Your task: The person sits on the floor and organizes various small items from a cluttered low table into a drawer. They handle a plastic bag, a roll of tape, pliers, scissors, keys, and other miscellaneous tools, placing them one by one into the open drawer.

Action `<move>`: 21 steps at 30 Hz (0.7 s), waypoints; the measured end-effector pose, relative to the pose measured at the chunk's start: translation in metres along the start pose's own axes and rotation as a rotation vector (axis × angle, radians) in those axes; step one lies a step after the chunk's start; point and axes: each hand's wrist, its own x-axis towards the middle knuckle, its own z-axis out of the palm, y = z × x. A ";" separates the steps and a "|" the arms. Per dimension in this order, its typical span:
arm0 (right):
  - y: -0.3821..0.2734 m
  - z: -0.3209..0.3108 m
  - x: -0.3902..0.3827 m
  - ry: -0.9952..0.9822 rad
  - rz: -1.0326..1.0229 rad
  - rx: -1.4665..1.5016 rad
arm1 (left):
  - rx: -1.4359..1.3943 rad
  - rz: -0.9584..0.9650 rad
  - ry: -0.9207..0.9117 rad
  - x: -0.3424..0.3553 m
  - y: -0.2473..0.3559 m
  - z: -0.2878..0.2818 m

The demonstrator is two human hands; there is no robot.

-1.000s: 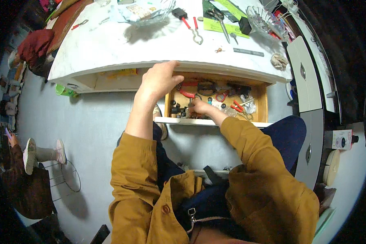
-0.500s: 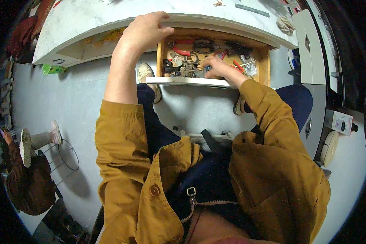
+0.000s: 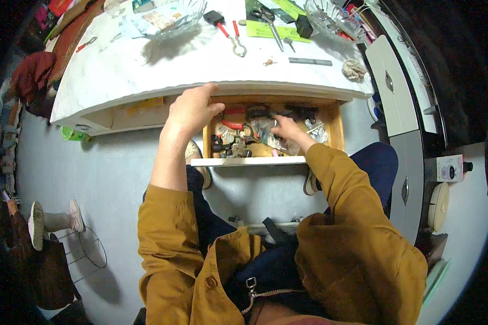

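Note:
My left hand (image 3: 194,112) lies over the front edge of the white table (image 3: 200,70), at the left end of the pulled-out drawer (image 3: 198,162). Its thumb and fingers are apart and nothing is in them. Inside the drawer, my right hand (image 3: 288,130) has its fingers closed on a crumpled clear plastic bag (image 3: 263,129); the fingertips are partly hidden. Left of it lie red-handled pliers (image 3: 233,125) and a heap of small metal and black parts (image 3: 236,145). Dark items (image 3: 302,112) fill the back right of the drawer.
On the tabletop are scissors (image 3: 271,27), red-handled pliers (image 3: 237,42), a grey metal strip (image 3: 310,62), a crumpled cloth (image 3: 354,70) and glass bowls (image 3: 336,21). A grey-white cabinet (image 3: 405,184) stands at my right. Another person's legs (image 3: 57,221) show at far left.
The view has shifted, so more of the tabletop shows. My right hand has moved from the drawer's front toward its back, and clear plastic now shows by its fingers. My left hand stays at the table edge.

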 end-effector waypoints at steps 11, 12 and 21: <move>-0.107 -0.177 0.027 0.158 -0.187 0.498 | 0.022 0.010 -0.035 -0.004 0.023 -0.002; -0.090 -0.186 0.047 0.387 -0.231 0.356 | 0.041 -0.003 -0.087 -0.001 0.027 -0.002; -0.038 -0.216 0.138 0.515 0.138 -0.151 | 0.078 0.037 -0.105 0.003 0.033 0.007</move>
